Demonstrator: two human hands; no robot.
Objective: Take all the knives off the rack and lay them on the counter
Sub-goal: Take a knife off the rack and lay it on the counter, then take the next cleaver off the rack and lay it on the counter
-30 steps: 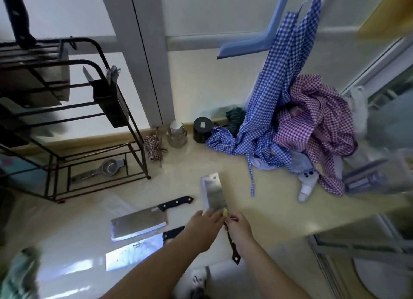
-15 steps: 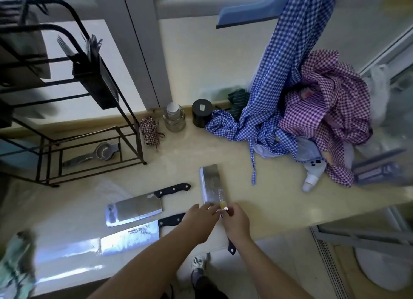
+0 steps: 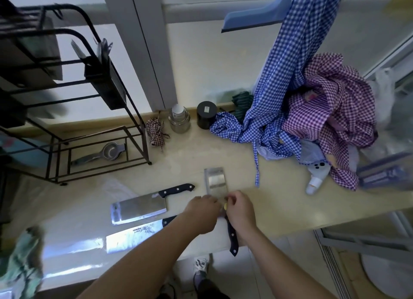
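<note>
Three cleavers lie on the cream counter (image 3: pixel 279 207). The third cleaver (image 3: pixel 215 180) points away from me, its black handle sticking out over the front edge. My left hand (image 3: pixel 202 208) and my right hand (image 3: pixel 240 209) both rest on it where blade meets handle, fingers pinched there. A second cleaver (image 3: pixel 138 209) with a black riveted handle lies to the left, blade pointing left. Nearer me lies another cleaver (image 3: pixel 134 235), partly under my left forearm. The black wire rack (image 3: pixel 93 128) stands at the back left; I see no knife in it.
A lemon squeezer (image 3: pixel 105 152) lies on the rack's bottom shelf. A glass jar (image 3: pixel 179 119) and a black jar (image 3: pixel 206 115) stand by the wall. Blue and purple checked cloths (image 3: pixel 312 110) are heaped at the right. A green cloth (image 3: pixel 22 260) sits at the near left.
The view has tilted down and shifted a little. Both hands stay on the third cleaver, which now lies flat on the counter with its handle over the edge.
</note>
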